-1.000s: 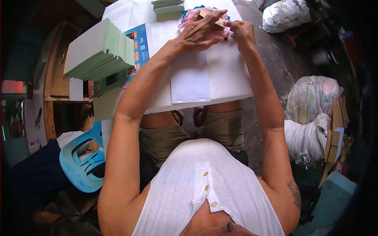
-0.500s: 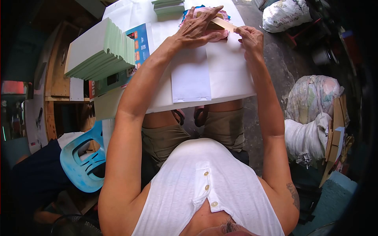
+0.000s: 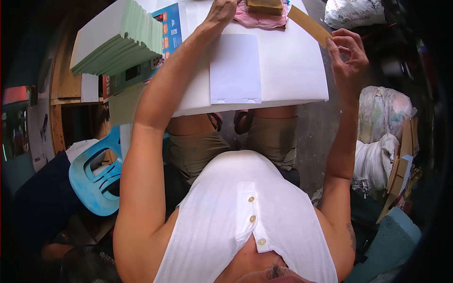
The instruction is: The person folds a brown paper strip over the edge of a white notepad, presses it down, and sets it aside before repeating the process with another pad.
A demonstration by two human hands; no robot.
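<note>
My right hand [image 3: 348,54] pinches the near end of a flat brown strip [image 3: 309,26], held out over the table's right edge. At the top, my left hand [image 3: 222,11] is near the left side of a pink cloth [image 3: 257,19]; its fingers are partly cut off by the frame edge, and I cannot make out whether they hold anything. A brown block [image 3: 265,6] lies on the cloth. Nearer to me, a white paper sheet [image 3: 235,69] lies flat on the white-covered table [image 3: 295,70].
A tall stack of green-edged sheets [image 3: 113,40] stands on the left over a blue printed box [image 3: 166,28]. A light blue plastic chair [image 3: 96,177] is at lower left. Filled plastic bags [image 3: 384,111] and a white sack [image 3: 354,13] lie on the right.
My right hand has moved right with the strip, away from the cloth. My left hand has drawn back to the left, leaving the block uncovered. The view has shifted slightly.
</note>
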